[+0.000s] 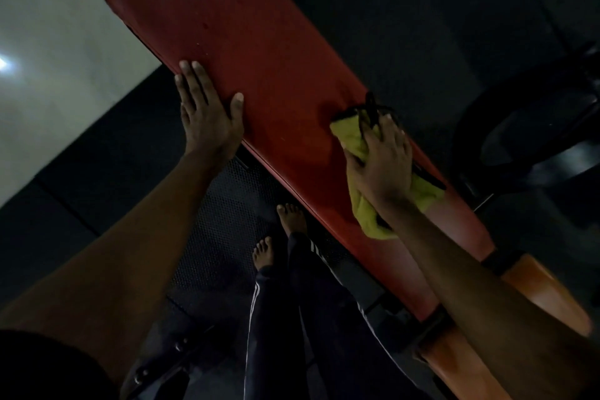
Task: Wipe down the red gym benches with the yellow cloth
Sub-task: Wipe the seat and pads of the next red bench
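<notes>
No lettering, label, brand or number could be read on the red bench (243,42), yellow cloth (350,136) or elsewhere

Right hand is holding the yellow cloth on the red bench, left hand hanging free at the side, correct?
Not quite: the head view shows the left hand resting flat on the red bench, fingers straight. The right hand does hold the yellow cloth on it.
</notes>
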{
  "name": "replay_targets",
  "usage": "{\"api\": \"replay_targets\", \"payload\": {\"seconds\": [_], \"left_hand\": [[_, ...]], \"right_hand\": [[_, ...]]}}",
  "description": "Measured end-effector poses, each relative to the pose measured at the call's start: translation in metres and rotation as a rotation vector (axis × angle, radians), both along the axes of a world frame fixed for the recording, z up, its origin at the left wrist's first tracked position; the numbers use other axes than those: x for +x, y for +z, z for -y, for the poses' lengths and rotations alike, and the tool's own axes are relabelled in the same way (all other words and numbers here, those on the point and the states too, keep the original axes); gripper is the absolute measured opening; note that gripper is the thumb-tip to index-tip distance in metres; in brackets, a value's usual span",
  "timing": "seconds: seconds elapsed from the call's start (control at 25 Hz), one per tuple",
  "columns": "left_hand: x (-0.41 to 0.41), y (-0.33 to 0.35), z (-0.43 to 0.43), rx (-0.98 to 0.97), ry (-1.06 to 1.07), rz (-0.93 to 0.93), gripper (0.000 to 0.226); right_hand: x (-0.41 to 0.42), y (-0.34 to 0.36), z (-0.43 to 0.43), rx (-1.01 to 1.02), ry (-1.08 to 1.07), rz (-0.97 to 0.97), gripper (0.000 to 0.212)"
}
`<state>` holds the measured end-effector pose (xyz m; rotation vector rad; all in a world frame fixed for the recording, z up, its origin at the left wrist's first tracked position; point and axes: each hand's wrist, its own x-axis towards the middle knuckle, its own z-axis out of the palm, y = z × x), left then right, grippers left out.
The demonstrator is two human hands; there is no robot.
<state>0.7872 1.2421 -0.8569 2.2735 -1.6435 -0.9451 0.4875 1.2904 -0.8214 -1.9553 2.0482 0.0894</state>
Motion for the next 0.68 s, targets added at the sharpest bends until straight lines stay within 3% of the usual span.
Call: {"api": "replay_targets", "payload": {"seconds": [0.08,0.28,0.52,0.6,0.68], "left_hand": [[0.000,0.001,0.000,0.000,-0.010,0.011,0.089],[0.000,0.009,0.006,0.052,-0.021,0.031,0.091],[0.001,0.012,0.009,0.106,-0.038,0.081,0.091],[0.001,0.011,0.008,0.117,-0.045,0.083,0.091],[0.002,0.010,0.009,0.127,-0.052,0.084,0.090]], "right_hand": [[0.027,-0.004,0.034,0.002,-0.081,0.030,0.066],[0.032,-0.003,0.051,0.004,0.098,0.041,0.067],[-0.014,0.004,-0.012,0.033,-0.335,0.003,0.063],[0.008,0.001,-0.001,0.018,-0.275,-0.063,0.065],[0.039,-0.001,0.016,0.000,-0.043,-0.046,0.071]]}}
